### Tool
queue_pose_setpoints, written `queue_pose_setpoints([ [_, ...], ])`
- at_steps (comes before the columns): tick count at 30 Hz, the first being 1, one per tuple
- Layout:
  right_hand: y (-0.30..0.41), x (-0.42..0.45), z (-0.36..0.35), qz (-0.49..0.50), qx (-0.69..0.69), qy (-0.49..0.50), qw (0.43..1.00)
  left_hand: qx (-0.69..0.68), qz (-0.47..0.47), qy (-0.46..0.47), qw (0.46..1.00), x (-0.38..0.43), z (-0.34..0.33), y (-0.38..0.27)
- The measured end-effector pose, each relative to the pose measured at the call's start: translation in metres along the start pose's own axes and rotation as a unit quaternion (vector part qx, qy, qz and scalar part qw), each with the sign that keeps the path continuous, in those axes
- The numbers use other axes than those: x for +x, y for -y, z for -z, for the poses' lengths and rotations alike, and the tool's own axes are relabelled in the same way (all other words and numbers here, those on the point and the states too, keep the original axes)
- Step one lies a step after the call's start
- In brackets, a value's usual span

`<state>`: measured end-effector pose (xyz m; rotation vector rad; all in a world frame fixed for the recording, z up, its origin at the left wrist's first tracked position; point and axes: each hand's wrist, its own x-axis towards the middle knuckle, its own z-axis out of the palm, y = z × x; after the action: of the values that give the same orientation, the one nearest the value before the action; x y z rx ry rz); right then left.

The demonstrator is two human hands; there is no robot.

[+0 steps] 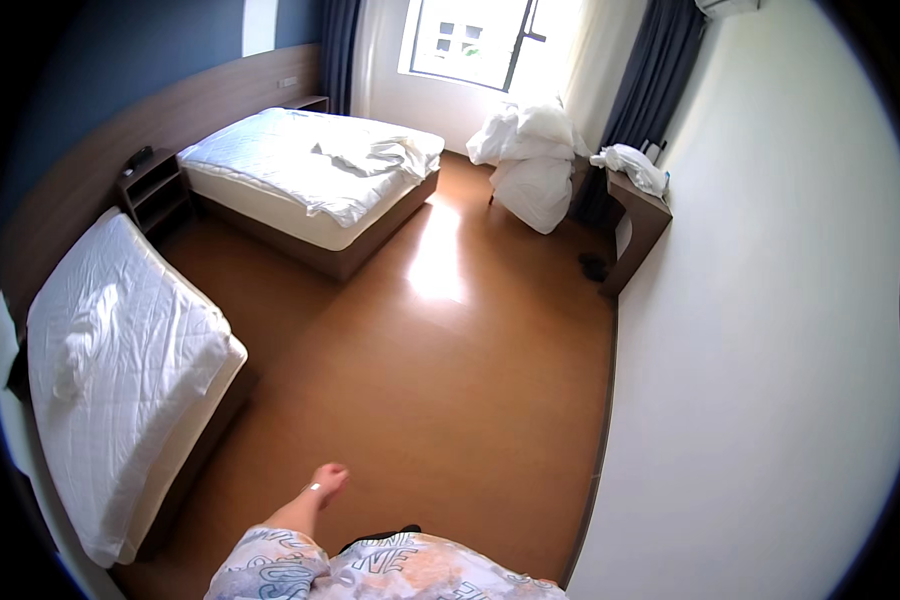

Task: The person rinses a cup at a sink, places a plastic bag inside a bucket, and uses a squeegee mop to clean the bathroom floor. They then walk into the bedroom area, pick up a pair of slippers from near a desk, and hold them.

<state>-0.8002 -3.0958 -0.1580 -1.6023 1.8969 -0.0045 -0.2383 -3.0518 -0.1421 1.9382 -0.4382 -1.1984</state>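
My left hand (331, 480) hangs over the wood-look floor (450, 390), its fingers curled in and no object visible in it. A band with a small white piece sits on that wrist. My right hand is out of view. Nearest to the left hand is a bed (165, 375) on the left side, with a white-covered mattress and a crumpled white cloth (90, 337) on it. Farther off, another bed (247, 161) has a rumpled white sheet (375, 161) partly hanging over its front edge. Both hands are apart from the beds.
White bedding (532, 165) is heaped by the window (469, 45), apparently on a chair. A wall desk (645, 202) bears a white bundle (634, 165); dark shoes (592, 266) lie beside it. A nightstand (157, 187) stands between the beds. A white wall (750, 337) runs along the right.
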Motion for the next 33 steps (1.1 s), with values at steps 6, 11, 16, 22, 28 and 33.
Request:
queue_pose_setpoints([
  [6,0.006,0.148,0.035,-0.151,0.182,0.041,0.971,-0.007,-0.156,0.142,0.977,0.163,-0.162,-0.295],
  [11,0.032,0.312,0.097,-0.188,0.051,-0.021,0.981,0.023,-0.203,0.226,0.952,0.29,-0.267,-0.324],
  [16,0.198,0.51,0.236,-0.064,0.052,-0.027,0.996,0.067,0.129,0.125,0.981,0.346,-0.242,-0.295],
  [22,0.332,0.77,0.334,0.053,0.201,-0.098,0.973,0.099,0.275,0.033,0.956,0.463,-0.247,-0.37],
  [28,0.38,0.915,0.375,0.034,0.174,-0.081,0.981,0.237,0.093,0.026,0.967,0.681,-0.355,-0.564],
  [33,0.35,1.004,0.443,-0.004,0.159,-0.118,0.98,0.343,-0.271,0.106,0.893,0.809,-0.587,-0.865],
])
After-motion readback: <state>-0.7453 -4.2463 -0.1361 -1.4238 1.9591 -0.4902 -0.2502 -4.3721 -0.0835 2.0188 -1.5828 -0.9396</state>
